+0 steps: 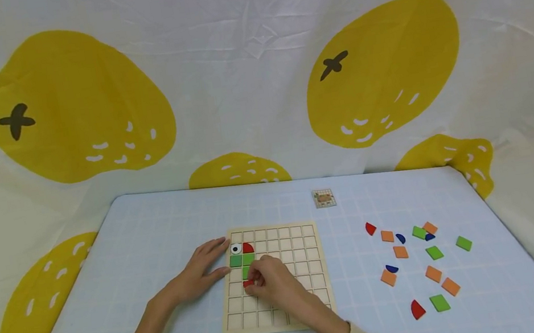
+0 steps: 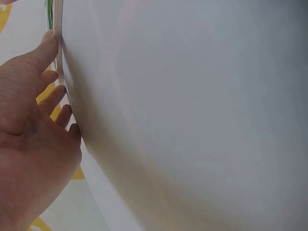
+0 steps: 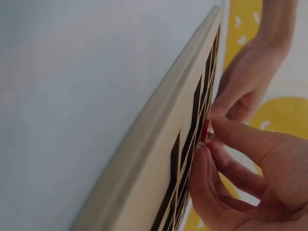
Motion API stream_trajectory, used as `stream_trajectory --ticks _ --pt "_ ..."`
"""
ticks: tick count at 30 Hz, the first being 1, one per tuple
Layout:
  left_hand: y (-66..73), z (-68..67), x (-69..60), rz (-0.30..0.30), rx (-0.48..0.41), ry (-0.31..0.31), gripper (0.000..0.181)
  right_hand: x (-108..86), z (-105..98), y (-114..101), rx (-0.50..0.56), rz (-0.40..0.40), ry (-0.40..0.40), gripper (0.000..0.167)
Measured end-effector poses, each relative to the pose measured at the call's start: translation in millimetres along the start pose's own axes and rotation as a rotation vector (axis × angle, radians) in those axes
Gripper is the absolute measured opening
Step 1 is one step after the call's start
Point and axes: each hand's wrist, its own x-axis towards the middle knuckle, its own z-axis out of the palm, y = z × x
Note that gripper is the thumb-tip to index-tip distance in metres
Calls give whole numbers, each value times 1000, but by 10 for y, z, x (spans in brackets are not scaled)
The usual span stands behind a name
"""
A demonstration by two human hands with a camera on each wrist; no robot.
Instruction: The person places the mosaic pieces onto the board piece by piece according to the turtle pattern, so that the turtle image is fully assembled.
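Right hand (image 1: pixel 275 282) pinches a red piece (image 1: pixel 248 284), partly finger-hidden, at the board (image 1: pixel 298 241), left hand (image 1: pixel 197 274) relaxed against its edge

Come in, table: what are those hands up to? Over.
Left hand against left edge of gridded wooden board. Right hand pinching a red piece at the board. Loose colored pieces off to the board's right; nothing visibly blocking.

At lower right I counted six orange tiles (image 1: pixel 400 252), four green tiles (image 1: pixel 434 252), three blue half-rounds (image 1: pixel 391 268), two red wedges (image 1: pixel 417 310); at lower centre, one board (image 1: pixel 299 242) and one card (image 1: pixel 324 199).
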Motion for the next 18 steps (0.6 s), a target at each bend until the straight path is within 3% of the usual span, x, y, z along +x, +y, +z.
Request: stream_trajectory --ticks 18 --pt "-45 10 -7 8 18 3 65 -10 -78 42 27 7 -18 6"
